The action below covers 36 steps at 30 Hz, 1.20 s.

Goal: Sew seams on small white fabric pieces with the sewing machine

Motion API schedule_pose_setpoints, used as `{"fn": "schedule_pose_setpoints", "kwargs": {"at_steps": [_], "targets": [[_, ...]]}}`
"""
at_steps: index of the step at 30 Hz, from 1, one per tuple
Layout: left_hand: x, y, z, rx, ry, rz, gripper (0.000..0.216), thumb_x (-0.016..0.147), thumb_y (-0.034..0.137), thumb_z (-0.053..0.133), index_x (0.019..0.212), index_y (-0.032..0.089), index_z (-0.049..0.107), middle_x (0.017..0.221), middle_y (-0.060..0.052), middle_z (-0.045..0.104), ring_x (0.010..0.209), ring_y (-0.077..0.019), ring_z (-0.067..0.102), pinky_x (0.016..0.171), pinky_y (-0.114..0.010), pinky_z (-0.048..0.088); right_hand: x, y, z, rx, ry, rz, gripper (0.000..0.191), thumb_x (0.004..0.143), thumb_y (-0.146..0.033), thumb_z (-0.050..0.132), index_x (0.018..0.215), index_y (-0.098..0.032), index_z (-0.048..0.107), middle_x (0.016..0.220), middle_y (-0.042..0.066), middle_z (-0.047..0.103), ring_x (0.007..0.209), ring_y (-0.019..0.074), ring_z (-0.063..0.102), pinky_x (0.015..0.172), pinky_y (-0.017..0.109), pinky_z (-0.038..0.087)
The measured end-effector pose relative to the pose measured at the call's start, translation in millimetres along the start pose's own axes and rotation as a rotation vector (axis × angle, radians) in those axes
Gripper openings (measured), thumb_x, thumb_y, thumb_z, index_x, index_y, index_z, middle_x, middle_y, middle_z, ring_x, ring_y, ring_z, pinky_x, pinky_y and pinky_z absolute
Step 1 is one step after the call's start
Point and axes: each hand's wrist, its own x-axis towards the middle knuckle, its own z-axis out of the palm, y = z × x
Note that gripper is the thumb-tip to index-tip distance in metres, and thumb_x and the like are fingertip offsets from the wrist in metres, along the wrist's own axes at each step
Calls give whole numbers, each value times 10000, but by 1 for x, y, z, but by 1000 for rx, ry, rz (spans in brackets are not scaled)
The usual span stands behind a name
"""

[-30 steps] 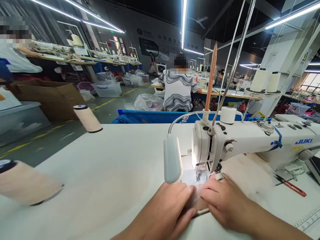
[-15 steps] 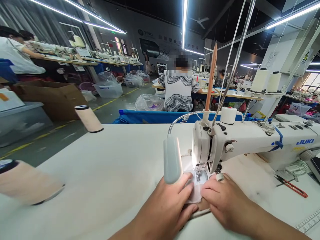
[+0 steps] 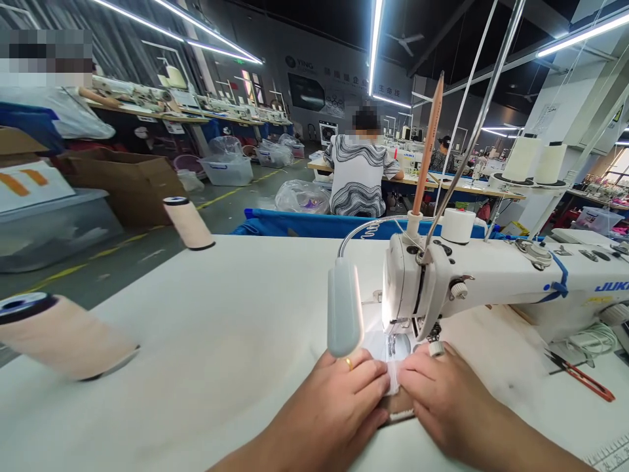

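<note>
A small piece of thin white fabric (image 3: 393,380) lies at the front of the presser foot (image 3: 392,345) of a white sewing machine (image 3: 407,282). My left hand (image 3: 346,393), with a gold ring on one finger, has its bent fingers closed on the fabric's left side. From the right, my right hand (image 3: 442,393) grips the other side, thumb and fingers drawn together. The fingertips of both hands nearly meet over the cloth, so much of it is hidden. A grey lamp (image 3: 344,308) hangs just above my left hand.
Two cones of peach thread (image 3: 189,223) stand on the white tabletop (image 3: 221,341) at the left. Red-handled thread snips (image 3: 582,375) and a ruler (image 3: 609,453) lie at the right. A pencil (image 3: 429,144) stands upright on the machine. A co-worker (image 3: 361,170) sits ahead.
My left fingers have shifted right and closed in toward my right hand, and less of the white fabric shows between them. The whole view has swung slightly left.
</note>
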Motion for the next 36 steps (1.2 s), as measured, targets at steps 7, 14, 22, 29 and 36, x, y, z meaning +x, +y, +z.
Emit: {"fn": "schedule_pose_setpoints", "kwargs": {"at_steps": [7,14,22,29,36], "targets": [[-3,7,3,-93,64,58,146,1019,192,575,1038,272,697,912,-1,747,871,-232,642,849,-417,399,1,3,3,1,45,9,168,921,-53,554,962,-215,578,1039,49,718,931,261,575,807,382,390],[1,4,6,-4,70,37,181,1032,180,545,1013,253,710,873,-19,738,839,-230,639,796,-404,398,3,4,2,-12,102,42,192,897,-29,550,894,-221,543,994,44,683,859,241,512,759,365,359],[2,4,2,23,57,66,284,1063,134,477,967,249,717,820,-19,707,787,-211,632,815,-379,443,3,4,8,34,140,-13,210,899,-26,553,968,-223,581,1041,33,713,913,248,533,809,373,392],[2,-5,8,47,96,45,325,1072,157,424,988,227,729,843,-52,722,768,-222,628,752,-390,459,7,4,7,-17,163,47,211,914,-44,569,1021,-211,638,1103,59,732,873,253,549,781,380,432],[20,-7,-7,88,-15,68,373,1052,78,378,882,196,689,832,-59,720,737,-223,651,707,-390,478,10,2,4,-58,193,74,301,931,-54,587,1196,-174,664,1217,98,749,971,291,595,839,393,493]]}}
